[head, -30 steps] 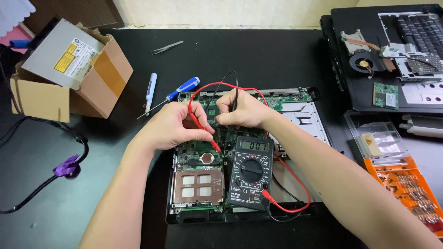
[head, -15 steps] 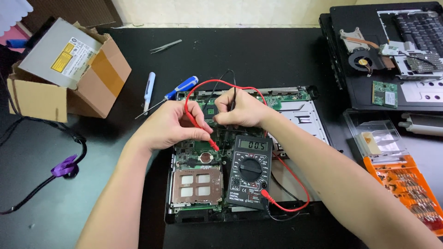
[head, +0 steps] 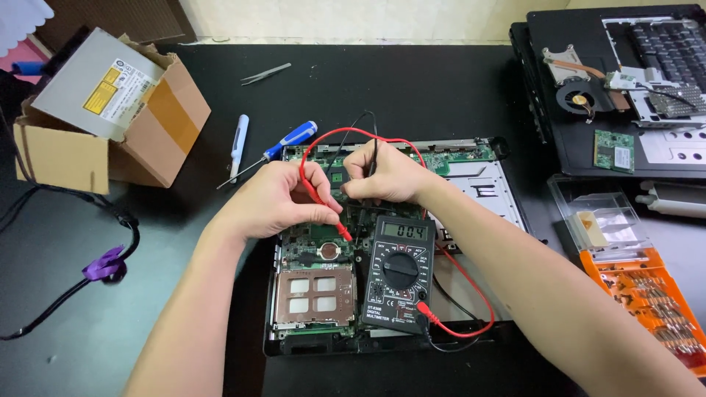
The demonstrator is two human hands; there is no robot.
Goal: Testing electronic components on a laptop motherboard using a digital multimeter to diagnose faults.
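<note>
Two probes are in my hands over the opened laptop board (head: 448,158). My left hand (head: 283,198) has its fingers pinched together on the red probe (head: 327,209), whose tip slants down to the right and touches the green board just above a round coin cell (head: 327,250). My right hand (head: 386,176) is closed on the black probe (head: 373,147), held nearly upright with its lead rising out of my fist; its tip is hidden behind my fingers, so I cannot tell what it touches. Both hands sit just beside each other, knuckles nearly touching. A black multimeter (head: 397,272) lies on the board right below my right hand, its display toward the hands, with the red lead (head: 471,294) looping from its lower socket out to the right and arching back over my hands. Left of the board lie a blue-handled screwdriver (head: 290,140) and a white pen-like tool (head: 237,143), with tweezers (head: 265,73) farther up. A cardboard box (head: 154,125) holding a grey drive (head: 95,84) stands at far left, and an orange bit case (head: 651,294) rests at right.
</note>
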